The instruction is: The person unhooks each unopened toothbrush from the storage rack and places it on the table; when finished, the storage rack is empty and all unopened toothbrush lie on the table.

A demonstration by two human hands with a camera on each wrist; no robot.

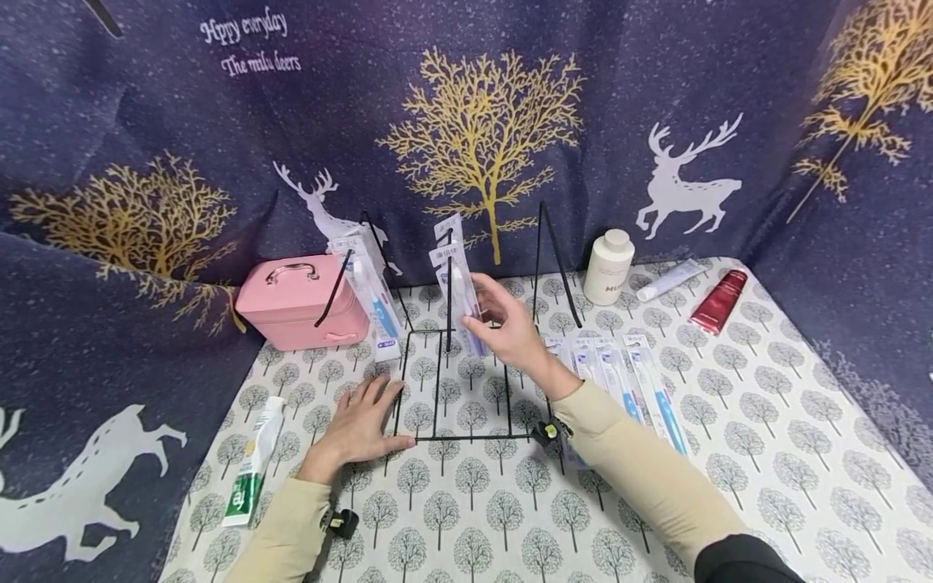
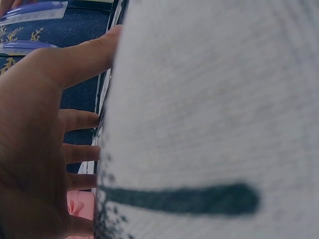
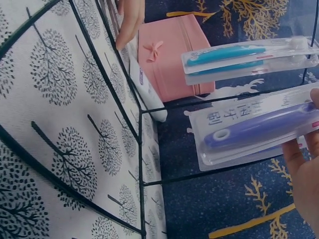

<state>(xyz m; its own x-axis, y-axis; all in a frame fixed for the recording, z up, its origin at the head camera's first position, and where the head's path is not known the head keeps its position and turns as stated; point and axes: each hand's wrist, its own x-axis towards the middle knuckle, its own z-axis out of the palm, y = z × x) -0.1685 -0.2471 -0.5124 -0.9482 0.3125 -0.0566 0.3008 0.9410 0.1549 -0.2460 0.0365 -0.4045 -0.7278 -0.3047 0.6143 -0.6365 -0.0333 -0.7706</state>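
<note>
A black wire rack (image 1: 474, 438) stands on the tree-patterned tablecloth. At its middle upright my right hand (image 1: 510, 324) pinches the edge of a purple toothbrush in a clear blister pack (image 3: 259, 127); another pack hangs behind it. Blue packaged toothbrushes (image 1: 381, 304) hang on the rack's left upright. My left hand (image 1: 360, 425) rests on the cloth with its fingers spread, against the rack's front left corner. Seen from the left wrist, that hand (image 2: 30, 134) has nothing in its grasp. Several packaged toothbrushes (image 1: 659, 405) lie on the cloth under and beside my right forearm.
A pink case (image 1: 302, 312) sits at the back left, with a white tube (image 3: 144, 89) between it and the rack. Nearer lies a green and white tube (image 1: 251, 465). Back right hold a white bottle (image 1: 608, 267), a pale tube (image 1: 669, 281) and a red tube (image 1: 719, 301).
</note>
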